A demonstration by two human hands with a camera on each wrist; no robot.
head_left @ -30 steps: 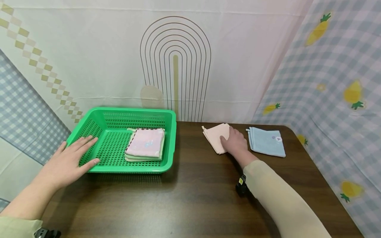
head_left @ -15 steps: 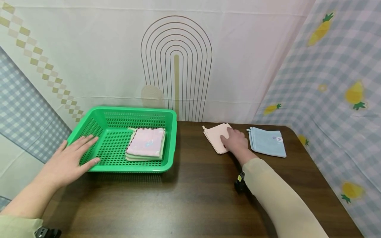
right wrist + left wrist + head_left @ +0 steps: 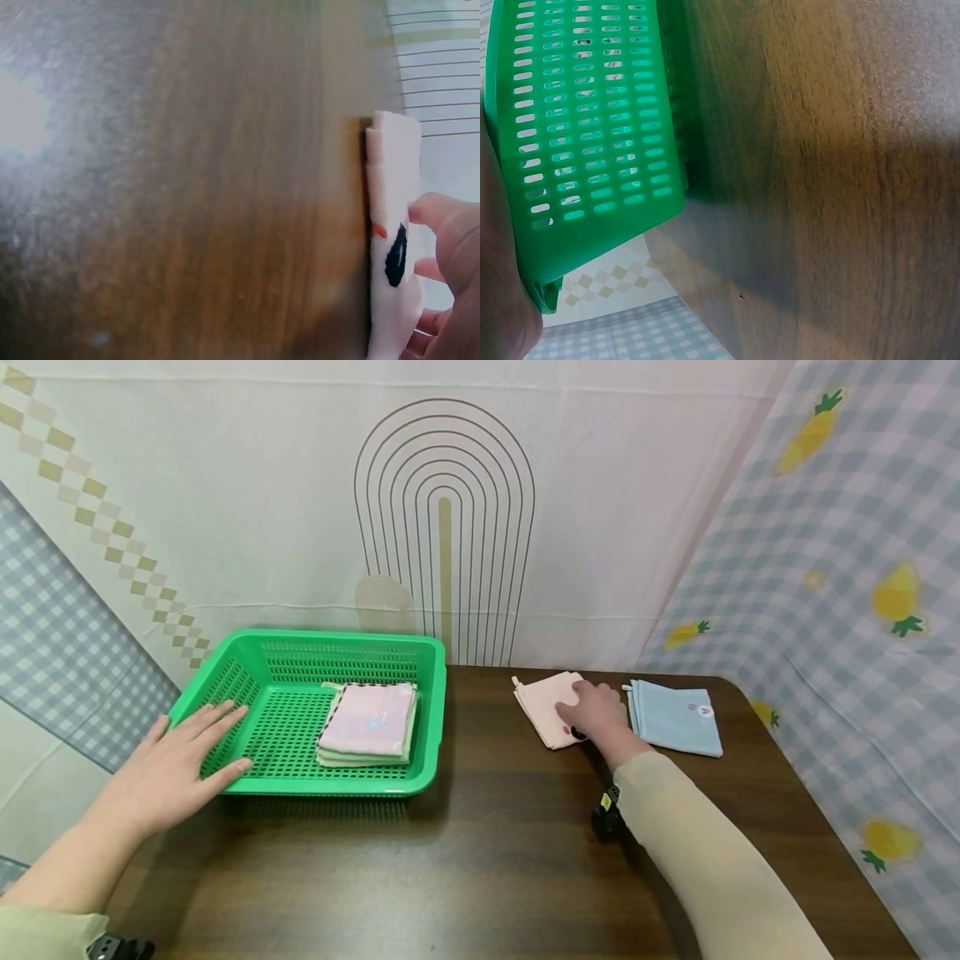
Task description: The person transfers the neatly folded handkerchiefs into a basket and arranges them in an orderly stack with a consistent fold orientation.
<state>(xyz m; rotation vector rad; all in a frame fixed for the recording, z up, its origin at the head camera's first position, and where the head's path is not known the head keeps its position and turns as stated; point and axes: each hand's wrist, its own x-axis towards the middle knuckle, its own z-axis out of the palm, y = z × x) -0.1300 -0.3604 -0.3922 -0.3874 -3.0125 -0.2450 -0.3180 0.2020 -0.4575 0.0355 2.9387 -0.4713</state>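
Note:
My left hand (image 3: 176,768) lies spread over the front left corner of a green plastic basket (image 3: 433,727), resting on the rim. Inside the basket is a stack of folded small towels (image 3: 367,718), a pink one with a checked edge on top. At the right, the fingers of my right hand (image 3: 596,714) touch the top of a folded pale pink towel (image 3: 542,702). The right wrist view shows dark and red embroidery on this towel (image 3: 394,172), with the thumb and fingers of my hand (image 3: 450,262) loosely bent at its upper face.
A folded light blue towel (image 3: 675,718) lies to the right of my right hand, near the back right of the dark wooden table (image 3: 480,860). A white patterned cloth (image 3: 600,510) hangs behind, and checked cloth (image 3: 840,652) borders the right side.
My right hand has shifted slightly over the pale pink towel, uncovering its dark and red embroidery. The left hand and the basket stay where they were.

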